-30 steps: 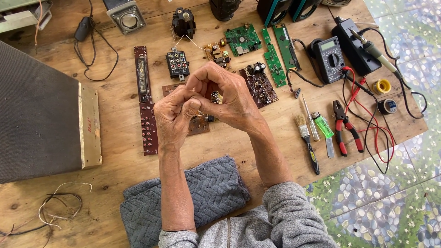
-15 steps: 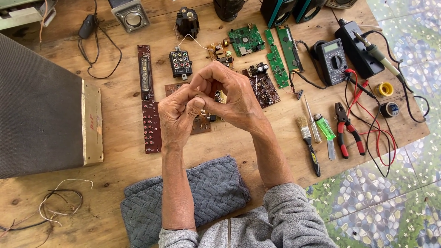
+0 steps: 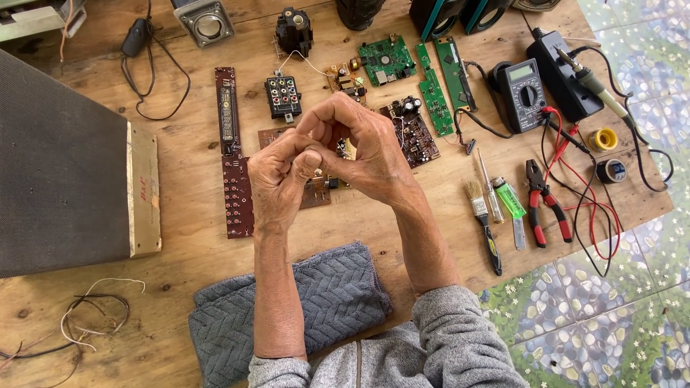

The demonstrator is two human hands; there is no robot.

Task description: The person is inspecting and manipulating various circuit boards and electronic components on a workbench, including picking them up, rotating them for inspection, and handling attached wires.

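1. A grey speaker cabinet (image 3: 61,162) lies at the left edge of the wooden table (image 3: 180,237), with loose wires (image 3: 86,320) near its lower corner.
2. A long brown strip board (image 3: 233,154) lies just left of the hands, and a folded grey cloth (image 3: 338,302) sits under the forearms.
3. The left hand (image 3: 280,179) is curled closed, fingertips pressed against the right hand; whatever it pinches is hidden.
4. The right hand (image 3: 366,147) is curled over the left, fingers bent in. It cannot be told what it grips.
5. A small brown circuit board (image 3: 316,190) lies on the table directly beneath the joined hands, partly covered by them.
6. Green circuit boards (image 3: 388,61) lie farther back.
7. To the right lie a paintbrush (image 3: 483,223), a green lighter (image 3: 509,197), red-handled pliers (image 3: 543,201) and a multimeter (image 3: 522,92) with red leads.
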